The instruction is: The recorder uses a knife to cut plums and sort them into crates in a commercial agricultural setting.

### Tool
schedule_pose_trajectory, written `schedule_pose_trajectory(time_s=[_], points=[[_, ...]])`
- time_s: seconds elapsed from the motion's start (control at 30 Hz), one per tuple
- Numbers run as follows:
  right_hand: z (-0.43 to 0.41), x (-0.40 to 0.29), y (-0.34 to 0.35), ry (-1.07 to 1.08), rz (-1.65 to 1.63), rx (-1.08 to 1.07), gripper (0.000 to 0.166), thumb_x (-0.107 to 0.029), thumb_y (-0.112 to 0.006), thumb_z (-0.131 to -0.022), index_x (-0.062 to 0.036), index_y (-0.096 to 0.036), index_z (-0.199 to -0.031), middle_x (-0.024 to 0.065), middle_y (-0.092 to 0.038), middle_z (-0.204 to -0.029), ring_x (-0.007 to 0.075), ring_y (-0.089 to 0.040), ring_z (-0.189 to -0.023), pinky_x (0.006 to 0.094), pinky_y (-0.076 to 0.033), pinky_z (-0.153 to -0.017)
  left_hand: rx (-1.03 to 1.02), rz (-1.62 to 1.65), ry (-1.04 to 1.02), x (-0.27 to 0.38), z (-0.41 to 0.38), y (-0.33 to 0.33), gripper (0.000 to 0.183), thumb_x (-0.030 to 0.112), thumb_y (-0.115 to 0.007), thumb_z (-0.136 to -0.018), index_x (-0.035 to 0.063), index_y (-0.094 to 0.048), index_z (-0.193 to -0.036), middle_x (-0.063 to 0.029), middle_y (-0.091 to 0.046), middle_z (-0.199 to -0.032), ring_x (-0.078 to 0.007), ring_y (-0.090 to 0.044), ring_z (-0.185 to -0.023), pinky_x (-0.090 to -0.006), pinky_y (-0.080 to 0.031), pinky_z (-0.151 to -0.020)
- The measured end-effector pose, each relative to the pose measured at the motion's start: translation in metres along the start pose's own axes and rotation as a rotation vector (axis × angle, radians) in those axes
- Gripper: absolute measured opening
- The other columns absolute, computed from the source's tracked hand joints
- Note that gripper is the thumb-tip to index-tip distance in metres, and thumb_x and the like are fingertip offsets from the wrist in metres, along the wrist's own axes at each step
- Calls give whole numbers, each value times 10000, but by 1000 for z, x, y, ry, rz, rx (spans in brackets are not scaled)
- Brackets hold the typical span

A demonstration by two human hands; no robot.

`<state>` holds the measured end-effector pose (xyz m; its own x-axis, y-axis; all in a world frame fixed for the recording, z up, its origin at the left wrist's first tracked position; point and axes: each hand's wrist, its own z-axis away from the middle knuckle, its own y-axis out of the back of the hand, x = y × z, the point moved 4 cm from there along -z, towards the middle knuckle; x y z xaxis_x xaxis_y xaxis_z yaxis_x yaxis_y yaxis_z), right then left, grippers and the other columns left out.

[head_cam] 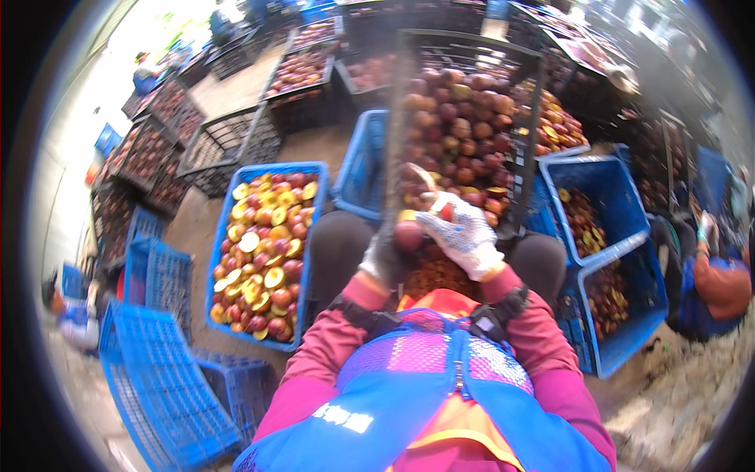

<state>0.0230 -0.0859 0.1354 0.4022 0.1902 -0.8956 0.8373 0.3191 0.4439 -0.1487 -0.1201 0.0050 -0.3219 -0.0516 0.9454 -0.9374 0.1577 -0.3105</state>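
Observation:
My right hand (463, 233), in a white dotted glove, grips a small curved blade (422, 177) that looks like a hooked knife. A red fruit piece (446, 212) shows by its fingers. My left hand (386, 253), in a dark-coated glove, holds a plum (408, 235) that has yellow flesh at its top. Part of this hand is blurred and behind a dark vertical bar. Just beyond both hands, a black crate (472, 44) tilts towards me, heaped with whole plums (463, 127). Reddish-brown scraps or pits (439, 278) lie below my hands, between my knees.
To my left stands a blue crate (209, 289) of halved plums (265, 253). Two blue crates on my right, one farther (596, 171) and one nearer (643, 295), hold fruit pieces. Stacked blue crates (159, 377) stand lower left. A co-worker (719, 283) sits at far right.

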Motion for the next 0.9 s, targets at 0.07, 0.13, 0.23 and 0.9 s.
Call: schedule_pose_trajectory(time_s=[0.07, 0.13, 0.23, 0.9], points=[[2, 17, 4, 59, 62, -27, 508, -272, -890, -998, -9, -726, -1400, 47, -781, -1105, 105, -710, -962, 309, -590, -877, -118, 157, 159, -9, -6, 1, 428, 310, -755, -1036, 75, -629, -1371, -61, -738, -1167, -203, -723, -1045, -374, -626, -898], [-10, 20, -8, 119, -18, -50, 438, -267, -856, -1029, -16, -740, -1368, 25, -763, -1043, 93, -698, -906, 284, -574, -824, 76, 834, 479, -11, -19, 7, 451, 525, -674, -1083, 92, -665, -1208, -39, -687, -978, -170, -664, -830, -305, -551, -743], [-22, 28, -12, 80, -284, 69, 314, -247, -806, -1072, -23, -763, -1288, -2, -739, -969, 72, -671, -827, 254, -552, -749, 239, 519, 178, 40, -30, 49, 574, 680, -679, -1057, 106, -665, -1058, -27, -628, -759, -165, -600, -586, -247, -475, -533], [29, 124, 23, -448, -565, 202, 213, -300, -715, -1115, -107, -787, -1174, -18, -604, -730, 71, -468, -459, 258, -362, -418, 1803, -1149, -6, 194, 139, 505, 528, 549, -743, -1048, 57, -680, -1229, -117, -711, -1070, -318, -684, -940, -464, -577, -874]])
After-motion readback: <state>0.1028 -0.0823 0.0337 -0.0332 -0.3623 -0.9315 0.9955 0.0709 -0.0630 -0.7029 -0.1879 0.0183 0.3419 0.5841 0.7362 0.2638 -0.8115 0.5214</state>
